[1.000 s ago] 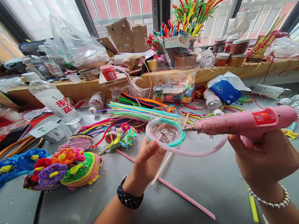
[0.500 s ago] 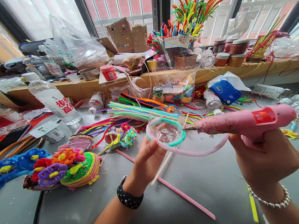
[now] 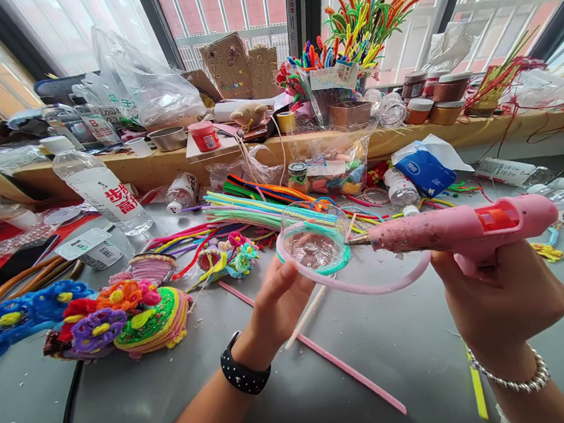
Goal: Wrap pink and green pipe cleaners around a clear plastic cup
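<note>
My left hand (image 3: 282, 304) grips a clear plastic cup (image 3: 315, 245) from its near left side, thumb on the rim. A mint-green pipe cleaner (image 3: 345, 258) circles the cup, and a pale pink pipe cleaner (image 3: 369, 287) runs round outside it, its loose end curving out to the right. In my right hand (image 3: 507, 299) is a pink hot glue gun (image 3: 463, 227), held level and pointing left. Its metal nozzle meets or nearly meets the green ring at the cup's right side. My right fingers are partly hidden behind the handle.
A pink pipe cleaner (image 3: 352, 374) and a cream stick (image 3: 306, 317) lie on the grey table. Fuzzy flower crafts (image 3: 117, 320) stand at left by a water bottle (image 3: 98, 189). Behind the cup lies a pipe cleaner bundle (image 3: 247, 211); jars and bags crowd the wooden ledge (image 3: 157, 162).
Almost nothing differs. The glue gun has tilted or shifted very slightly, with its nozzle still at the cup's right side; the cup and left hand hold their place.
</note>
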### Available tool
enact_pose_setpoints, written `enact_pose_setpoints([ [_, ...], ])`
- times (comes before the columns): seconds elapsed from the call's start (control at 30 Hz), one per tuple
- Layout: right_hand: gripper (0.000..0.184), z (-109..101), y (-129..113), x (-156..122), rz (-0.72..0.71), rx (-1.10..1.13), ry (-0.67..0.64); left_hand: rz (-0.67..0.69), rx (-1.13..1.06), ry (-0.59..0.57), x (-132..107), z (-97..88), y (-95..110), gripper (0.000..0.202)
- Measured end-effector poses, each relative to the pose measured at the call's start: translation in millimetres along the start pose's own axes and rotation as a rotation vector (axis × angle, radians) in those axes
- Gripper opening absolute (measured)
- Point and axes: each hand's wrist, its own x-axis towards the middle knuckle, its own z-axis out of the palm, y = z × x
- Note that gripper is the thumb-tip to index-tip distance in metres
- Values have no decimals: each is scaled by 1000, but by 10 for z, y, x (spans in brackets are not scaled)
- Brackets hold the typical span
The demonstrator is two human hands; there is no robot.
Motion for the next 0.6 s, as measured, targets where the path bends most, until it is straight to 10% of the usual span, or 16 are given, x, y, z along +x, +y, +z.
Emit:
enact_pose_setpoints([
  [0.6, 35, -6, -19, -7, 34, -43, -31, -16, -20, -4, 14, 15, -5, 52],
])
